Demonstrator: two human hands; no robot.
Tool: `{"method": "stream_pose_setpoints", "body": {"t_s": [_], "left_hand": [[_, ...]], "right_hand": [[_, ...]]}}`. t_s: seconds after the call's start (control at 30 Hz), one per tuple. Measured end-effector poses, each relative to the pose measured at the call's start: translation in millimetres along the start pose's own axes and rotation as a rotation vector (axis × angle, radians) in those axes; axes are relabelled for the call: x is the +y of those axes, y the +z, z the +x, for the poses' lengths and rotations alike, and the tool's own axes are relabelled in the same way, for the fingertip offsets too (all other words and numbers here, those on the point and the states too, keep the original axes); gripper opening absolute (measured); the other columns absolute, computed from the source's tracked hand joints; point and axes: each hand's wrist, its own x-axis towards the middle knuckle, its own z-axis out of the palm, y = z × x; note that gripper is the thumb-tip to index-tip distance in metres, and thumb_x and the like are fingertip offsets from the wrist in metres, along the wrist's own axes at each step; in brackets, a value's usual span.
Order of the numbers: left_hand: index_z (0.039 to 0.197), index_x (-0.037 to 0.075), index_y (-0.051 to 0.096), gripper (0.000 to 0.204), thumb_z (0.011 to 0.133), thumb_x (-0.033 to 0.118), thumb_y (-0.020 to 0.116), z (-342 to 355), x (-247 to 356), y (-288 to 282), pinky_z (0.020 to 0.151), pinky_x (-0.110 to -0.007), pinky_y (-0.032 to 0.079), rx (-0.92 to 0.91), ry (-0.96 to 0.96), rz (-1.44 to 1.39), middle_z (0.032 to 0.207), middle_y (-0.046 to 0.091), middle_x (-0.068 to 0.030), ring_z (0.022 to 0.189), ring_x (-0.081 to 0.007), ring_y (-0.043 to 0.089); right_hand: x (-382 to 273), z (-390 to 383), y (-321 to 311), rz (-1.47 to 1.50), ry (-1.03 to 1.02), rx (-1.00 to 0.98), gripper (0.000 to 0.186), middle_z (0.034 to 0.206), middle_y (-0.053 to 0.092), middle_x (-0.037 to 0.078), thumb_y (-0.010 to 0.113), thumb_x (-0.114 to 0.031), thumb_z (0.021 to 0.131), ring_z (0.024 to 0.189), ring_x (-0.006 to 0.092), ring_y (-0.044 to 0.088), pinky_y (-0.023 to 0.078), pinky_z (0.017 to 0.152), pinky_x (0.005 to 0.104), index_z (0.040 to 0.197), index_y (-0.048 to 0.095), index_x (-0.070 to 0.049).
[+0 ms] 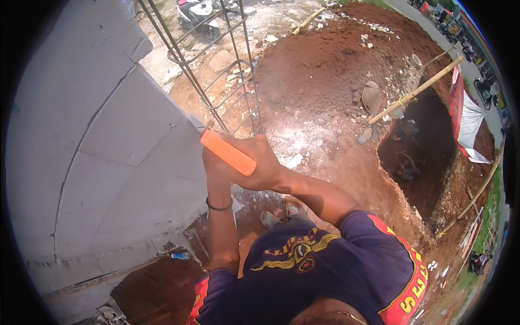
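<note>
Both my hands are closed together round a tool with a bright orange, block-shaped handle (227,153). My right hand (265,162) wraps it from the right. My left hand (215,172) is pressed against it from the left and below, its fingers partly hidden. The tool's working end is out of sight, so its kind cannot be told. The handle is right beside the edge of a grey block wall (135,130), which has a long curved crack or joint line and fainter straight lines. A little pale dust hangs near my hands.
A steel rebar cage (238,70) stands upright just beyond my hands. To the right, a deep pit (422,157) holds people at work, with a bamboo pole (417,92) across its edge. A white motorbike (197,16) is parked far off. A plastic bottle (181,255) lies by the wall's foot.
</note>
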Motion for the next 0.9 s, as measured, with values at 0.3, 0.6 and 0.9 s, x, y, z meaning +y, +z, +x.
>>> {"method": "stream_pose_setpoints", "body": {"t_s": [0.3,0.6,0.9], "left_hand": [[0.092,0.007,0.055,0.013,0.095,0.019,0.052,7.0,44.5,32.9,0.069,-0.037,0.05,0.101,0.217,0.225,0.078,0.059,-0.0076,0.081,-0.0228,0.061],[0.096,0.004,0.055,0.023,0.101,0.025,0.048,37.8,68.5,15.4,0.071,-0.031,0.047,-0.12,0.108,-0.715,0.082,0.06,-0.0054,0.079,-0.0199,0.059],[0.103,0.003,0.059,0.032,0.104,0.032,0.046,11.0,74.3,48.0,0.072,-0.03,0.048,0.232,-0.062,-0.326,0.089,0.061,-0.0018,0.081,-0.0128,0.057]], "right_hand": [[-12.3,6.8,-13.6,-0.024,-0.151,0.073,0.011,0.057,0.053,0.009,0.067,-0.007,0.074,0.044,0.024,0.053,0.042,0.042,0.0316,0.077,0.063,0.003],[-34.5,27.3,-25.2,-0.103,-0.297,0.036,0.012,0.064,0.059,0.01,0.069,-0.01,0.072,0.051,0.0255,0.061,0.048,0.048,0.0322,0.075,0.061,-0.001],[-47.9,30.8,-30.1,0.056,-0.048,0.054,0.015,0.065,0.061,0.011,0.069,-0.01,0.075,0.051,0.0227,0.061,0.047,0.049,0.0301,0.085,0.067,0.002]]}}
